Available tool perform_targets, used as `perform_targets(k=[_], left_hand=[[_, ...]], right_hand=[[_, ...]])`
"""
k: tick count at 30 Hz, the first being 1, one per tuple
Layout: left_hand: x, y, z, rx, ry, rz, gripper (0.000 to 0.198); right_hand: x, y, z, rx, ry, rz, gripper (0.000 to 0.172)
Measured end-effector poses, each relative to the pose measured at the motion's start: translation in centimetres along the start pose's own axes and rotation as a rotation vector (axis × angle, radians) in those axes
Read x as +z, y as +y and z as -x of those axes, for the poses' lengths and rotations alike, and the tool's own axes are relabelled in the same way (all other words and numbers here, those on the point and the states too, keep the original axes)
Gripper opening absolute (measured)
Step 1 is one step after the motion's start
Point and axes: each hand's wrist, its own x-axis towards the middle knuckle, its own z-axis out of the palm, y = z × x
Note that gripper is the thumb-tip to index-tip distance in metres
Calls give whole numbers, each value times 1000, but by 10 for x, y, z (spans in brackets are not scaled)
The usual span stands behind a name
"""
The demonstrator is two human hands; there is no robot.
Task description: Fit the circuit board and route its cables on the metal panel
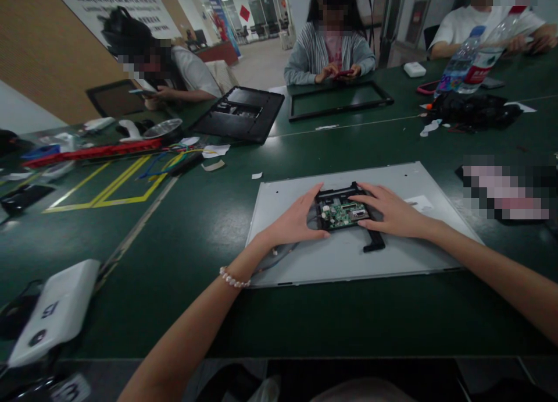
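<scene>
A green circuit board sits in a black plastic bracket on the back of a grey metal display panel. My left hand curves round the bracket's left edge, thumb at its lower corner and fingers at its upper corner. My right hand grips the right side, its fingers reaching over the board's edge. Thin wires run out from under my left wrist across the panel. A white label lies partly hidden behind my right hand.
A black back cover and a black frame lie across the table. Bottles and a black bundle stand at the right, a white device at the near left. Several people sit opposite.
</scene>
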Motion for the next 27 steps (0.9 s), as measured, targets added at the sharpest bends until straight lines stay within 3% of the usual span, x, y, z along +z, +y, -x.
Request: perform_targets(k=[10,19,27], left_hand=[[3,-4,0,65,-48,-37,112],[3,-8,0,96,-62,-107,107],[3,-1,1,78,-66,-176,102]], right_hand=[[-1,1,6,-51,54,-247,70],[-2,2,8,2,3,-233,75],[1,4,7,-10,20,-202,67]])
